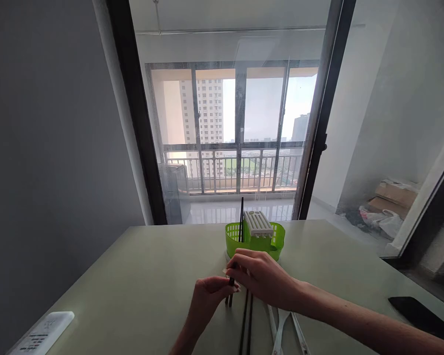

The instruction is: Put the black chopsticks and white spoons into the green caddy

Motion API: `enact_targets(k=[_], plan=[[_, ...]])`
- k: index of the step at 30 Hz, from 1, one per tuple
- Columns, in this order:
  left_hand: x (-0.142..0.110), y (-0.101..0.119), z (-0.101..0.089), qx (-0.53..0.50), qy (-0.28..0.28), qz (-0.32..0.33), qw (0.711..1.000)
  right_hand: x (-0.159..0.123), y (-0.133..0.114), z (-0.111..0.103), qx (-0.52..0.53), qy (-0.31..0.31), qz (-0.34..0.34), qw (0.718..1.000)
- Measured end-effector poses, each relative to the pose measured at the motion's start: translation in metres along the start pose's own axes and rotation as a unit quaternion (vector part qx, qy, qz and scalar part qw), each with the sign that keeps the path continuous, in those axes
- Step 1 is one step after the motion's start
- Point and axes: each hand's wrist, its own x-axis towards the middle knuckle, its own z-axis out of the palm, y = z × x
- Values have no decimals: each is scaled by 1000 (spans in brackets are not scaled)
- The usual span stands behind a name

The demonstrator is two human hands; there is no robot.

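Just in front of the green basket (232, 245), my two hands meet over the table. My left hand (210, 296) is closed in a pinch on dark chopsticks (228, 300), whose lower parts show beneath its fingers. From the right, my right hand (261, 273) reaches over with its fingertips closed on the upper part of the same dark sticks, partly hidden. More dark chopsticks (245, 323) lie on the table under the right hand. Beside them are white long-handled utensils (280, 330), partly covered by my forearm. One dark chopstick (241, 217) stands upright in the basket.
A pale slotted holder piece (259, 224) sits atop the basket. On the pale table (163, 276), a white strip-like device (44, 333) lies at the left and a dark flat object (424, 315) at the right edge. Beyond stands a glass door; cardboard boxes (395, 195) lie behind right.
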Motion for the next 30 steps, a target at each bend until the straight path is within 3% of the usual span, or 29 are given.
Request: enact_targets(k=[13, 17, 30], plan=[[8, -22, -6, 42, -46, -25, 998, 10, 10, -13, -27, 7, 26, 999], [9, -28, -6, 54, -40, -30, 997, 17, 6, -17, -19, 24, 54, 998], [9, -31, -8, 48, -63, -18, 997, 12, 9, -19, 55, 27, 54, 997]])
